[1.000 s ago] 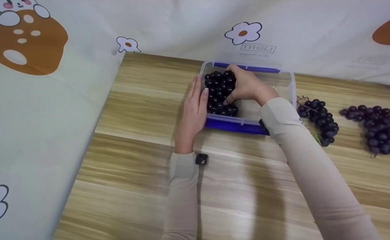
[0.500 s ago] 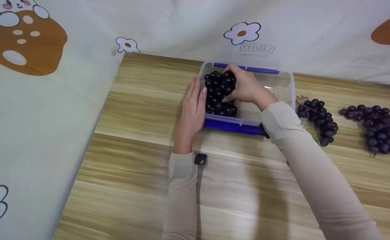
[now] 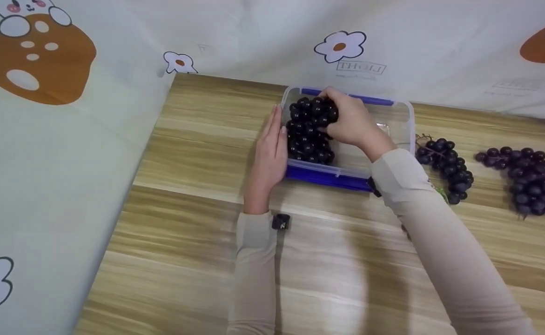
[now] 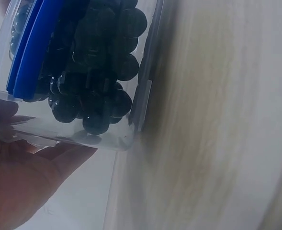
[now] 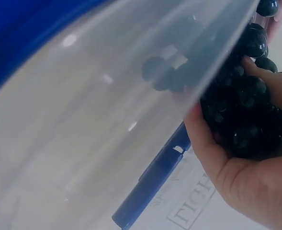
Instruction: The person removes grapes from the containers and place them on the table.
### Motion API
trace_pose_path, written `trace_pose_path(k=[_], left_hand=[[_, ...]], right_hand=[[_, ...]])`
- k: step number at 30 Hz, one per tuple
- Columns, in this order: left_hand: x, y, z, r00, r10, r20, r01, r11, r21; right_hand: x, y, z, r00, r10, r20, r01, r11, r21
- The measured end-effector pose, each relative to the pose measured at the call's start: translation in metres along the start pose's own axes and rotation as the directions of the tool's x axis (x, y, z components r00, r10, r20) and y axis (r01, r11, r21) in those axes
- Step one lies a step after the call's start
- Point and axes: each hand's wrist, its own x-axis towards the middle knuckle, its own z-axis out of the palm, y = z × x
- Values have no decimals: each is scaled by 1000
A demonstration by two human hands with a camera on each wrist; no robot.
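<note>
In the head view a clear plastic box (image 3: 360, 170) with blue clips stands near the table's back edge. Its left part holds dark grapes (image 3: 307, 139). My right hand (image 3: 353, 122) reaches over the box and grips a bunch of grapes (image 3: 314, 109) with curled fingers and thumb; the right wrist view shows this bunch of grapes (image 5: 248, 110) in the hand. My left hand (image 3: 270, 156) lies with straight fingers along the outside of the box's left wall. The left wrist view shows grapes (image 4: 93, 110) through the clear wall, with that hand (image 4: 30, 177) against it.
Right of the box lies a bunch of dark grapes (image 3: 447, 167), partly behind the right sleeve (image 3: 449, 251). Farther right is another bunch (image 3: 533, 181). A patterned white cloth (image 3: 253, 37) hangs behind the wooden table (image 3: 170, 242).
My right hand has shifted slightly to the right and toward the back, and the gripped grapes have shifted with it. The left hand has stayed against the box.
</note>
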Motion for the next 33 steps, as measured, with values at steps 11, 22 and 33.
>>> trace_pose_path(k=[11, 22, 33], left_hand=[[1, -2, 0, 1000, 10, -27, -11, 1000, -20], [1, -1, 1, 1000, 10, -23, -11, 1000, -25], [2, -1, 1, 1000, 1, -11, -1, 1000, -21]], right_hand=[[-7, -9, -11, 998, -15, -62, 13, 999, -30], [-17, -17, -21, 992, -29, -125, 34, 999, 41], [-32, -26, -29, 972, -34, -233, 65, 990, 129]])
